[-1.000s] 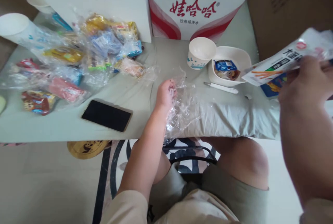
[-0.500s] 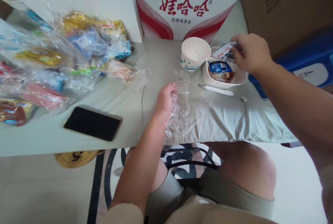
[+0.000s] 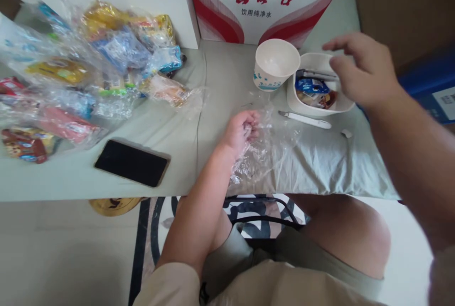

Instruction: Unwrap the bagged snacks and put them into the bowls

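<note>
My left hand is closed on a crumpled clear plastic bag that lies on the cloth near the front edge. My right hand hovers over the right rim of a white container, thumb and fingers apart, with nothing between them. Inside the container are a blue and brown snack packet and a grey-white packet resting against its back. A white paper cup with blue print stands beside the container. In front lies a white-handled knife.
Several wrapped snacks in clear plastic are heaped at the left. A black phone lies near the front edge. A white and red carton stands behind the cup, and a blue box is at the right. A small white scrap lies near the knife.
My right hand has let go of the grey-white packet, which now lies in the container, and the fingers have spread. My left hand keeps the plastic bag. The view has shifted slightly.
</note>
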The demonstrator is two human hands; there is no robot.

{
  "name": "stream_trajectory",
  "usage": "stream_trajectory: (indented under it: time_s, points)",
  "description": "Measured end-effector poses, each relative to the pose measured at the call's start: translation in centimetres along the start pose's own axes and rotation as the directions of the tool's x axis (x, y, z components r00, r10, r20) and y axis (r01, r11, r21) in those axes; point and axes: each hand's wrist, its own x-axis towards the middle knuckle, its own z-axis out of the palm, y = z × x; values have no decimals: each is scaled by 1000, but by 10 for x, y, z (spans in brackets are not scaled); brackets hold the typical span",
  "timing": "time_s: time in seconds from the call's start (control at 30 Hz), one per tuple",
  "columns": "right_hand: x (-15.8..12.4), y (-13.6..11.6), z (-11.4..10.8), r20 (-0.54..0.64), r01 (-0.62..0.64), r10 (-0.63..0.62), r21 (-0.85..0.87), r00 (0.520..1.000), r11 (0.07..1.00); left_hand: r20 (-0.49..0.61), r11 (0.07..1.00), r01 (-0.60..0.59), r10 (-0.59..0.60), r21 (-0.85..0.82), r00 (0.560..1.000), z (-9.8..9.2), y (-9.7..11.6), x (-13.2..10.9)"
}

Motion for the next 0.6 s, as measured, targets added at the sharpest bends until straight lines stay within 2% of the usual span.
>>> stream_trajectory:
  time_s: [0.03,0.1,0.17,0.23,0.33,0.47,0.53,0.57,0.6]
  points:
    - [-24,-1,-1,-11,56,-56,21,998,998,106,997,71,-71,7,992,0,1,-3]
    - [-76,4,3,43,145,-151,124,988,982,293,983,173,-183,61,938,0,0,-9]
    - [-123,13,14,170,181,-219,214,961,960,397,964,234,-265,126,879,3,-4,-15]
    - [-153,21,26,220,139,-188,219,957,966,475,947,249,-317,203,821,8,-12,-21]
    - [-163,25,35,206,104,-161,263,965,959,534,925,227,-364,306,763,19,-27,-33]
    - [-146,24,34,280,83,-176,314,944,946,535,890,274,-440,364,721,22,-45,-47]
    - [-141,22,35,373,67,-219,380,902,923,544,874,310,-478,375,690,17,-48,-46]
    - [-141,21,37,438,31,-236,427,867,904,522,865,330,-494,379,695,14,-47,-43]
    - [-140,20,38,508,-27,-245,470,826,882,478,859,347,-501,377,721,10,-44,-40]
